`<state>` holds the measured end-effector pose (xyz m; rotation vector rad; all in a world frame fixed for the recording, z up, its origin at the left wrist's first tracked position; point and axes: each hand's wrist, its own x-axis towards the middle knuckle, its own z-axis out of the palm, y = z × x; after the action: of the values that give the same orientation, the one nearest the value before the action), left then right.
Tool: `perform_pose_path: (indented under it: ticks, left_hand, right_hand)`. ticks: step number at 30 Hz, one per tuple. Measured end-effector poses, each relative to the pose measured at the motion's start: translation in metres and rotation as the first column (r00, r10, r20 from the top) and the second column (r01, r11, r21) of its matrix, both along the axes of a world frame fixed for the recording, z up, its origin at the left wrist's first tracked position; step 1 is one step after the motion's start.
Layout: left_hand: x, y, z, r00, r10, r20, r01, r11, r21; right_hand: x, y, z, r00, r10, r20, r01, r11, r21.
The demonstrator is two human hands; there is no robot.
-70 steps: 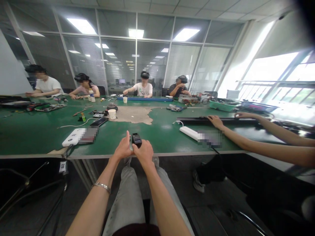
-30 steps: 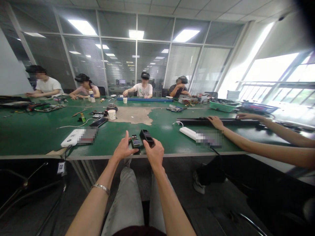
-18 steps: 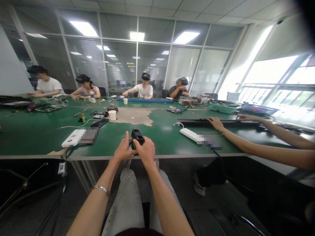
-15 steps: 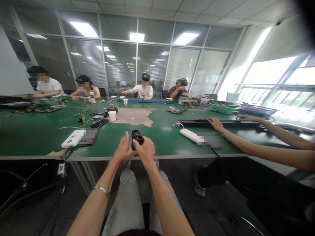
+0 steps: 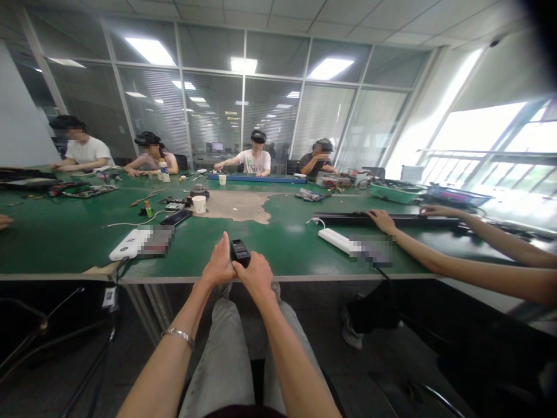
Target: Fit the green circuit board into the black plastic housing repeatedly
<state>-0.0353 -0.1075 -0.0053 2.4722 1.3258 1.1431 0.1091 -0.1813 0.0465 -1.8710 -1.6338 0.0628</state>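
Here, black device (image 5: 239, 251), long axis forward, far end slightly left

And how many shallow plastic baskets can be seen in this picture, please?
2: a green plastic basket in the right part of the view, and a bluish plastic basket just to its right. Others may be hidden.
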Motion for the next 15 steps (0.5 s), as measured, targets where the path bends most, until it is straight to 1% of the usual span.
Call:
perform_pose_path:
  ticks: [4, 8, 13, 15]
  left_hand:
    - [0.000, 0.000, 0.000, 1.000, -0.006, -0.018, 0.006, 1.000, -0.007]
    - [0.000, -0.002, 0.003, 1.000, 0.014, -0.028, -0.014, 1.000, -0.008]
    - [-0.001, -0.004, 0.006, 0.999, 0.028, -0.020, -0.029, 0.998, -0.049]
    - [-0.001, -0.003, 0.006, 0.999, 0.018, -0.029, -0.019, 0.998, -0.055]
  right_hand:
    - [0.001, -0.001, -0.005, 0.998, 0.031, -0.055, -0.026, 0.997, 0.078]
    - [-0.003, 0.003, -0.004, 0.991, 0.063, -0.116, -0.047, 0.990, 0.135]
    - [-0.005, 0.007, 0.007, 0.986, 0.076, -0.148, -0.047, 0.981, 0.186]
    - [-0.001, 0.008, 0.013, 0.980, 0.098, -0.174, -0.053, 0.968, 0.246]
